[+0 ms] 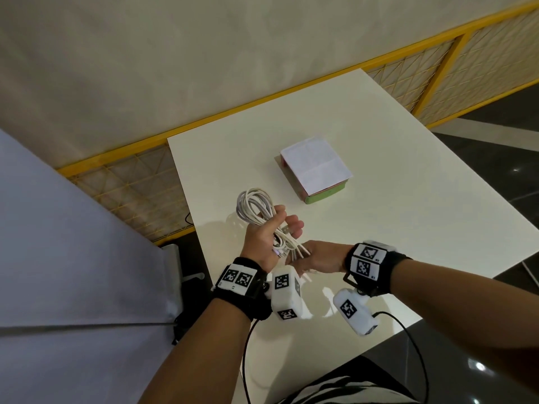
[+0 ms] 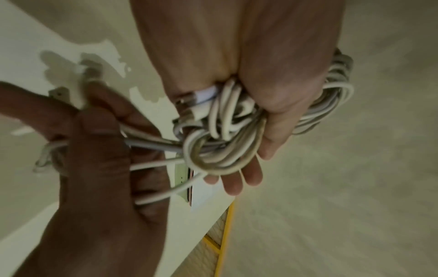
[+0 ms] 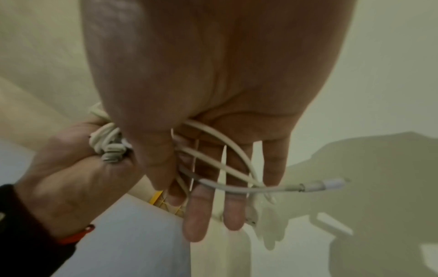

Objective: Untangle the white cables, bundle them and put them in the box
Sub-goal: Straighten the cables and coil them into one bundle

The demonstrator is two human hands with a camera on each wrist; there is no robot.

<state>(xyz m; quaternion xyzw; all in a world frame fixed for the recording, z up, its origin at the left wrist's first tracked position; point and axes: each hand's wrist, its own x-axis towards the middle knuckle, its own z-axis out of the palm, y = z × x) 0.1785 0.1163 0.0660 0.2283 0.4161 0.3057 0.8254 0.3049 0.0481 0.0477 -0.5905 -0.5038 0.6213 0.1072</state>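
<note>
Head view: left hand [image 1: 264, 243] clasps coiled white cables [image 1: 256, 208] above table [image 1: 393, 199], near side of box [image 1: 316, 170]. Left wrist view: thumb presses coil [image 2: 225, 146] into palm. Right wrist view: right hand [image 3: 213, 116], fingers [image 3: 196, 215] straight, loose cable ends [image 3: 237, 159] across them.

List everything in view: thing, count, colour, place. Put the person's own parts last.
cables: one coiled bundle, strand count unclear, white, held above the table's near left part
box: one, green and pink sides, white sheet on top, mid-table, beyond the hands
table: one, white, beside the railing
railing: one, yellow frame with mesh panels, behind the table
wristbands: two, black with white marker blocks, one on each wrist
left hand: one, grips the coil
right hand: one, fingers straight, loose cable ends lie across them
</note>
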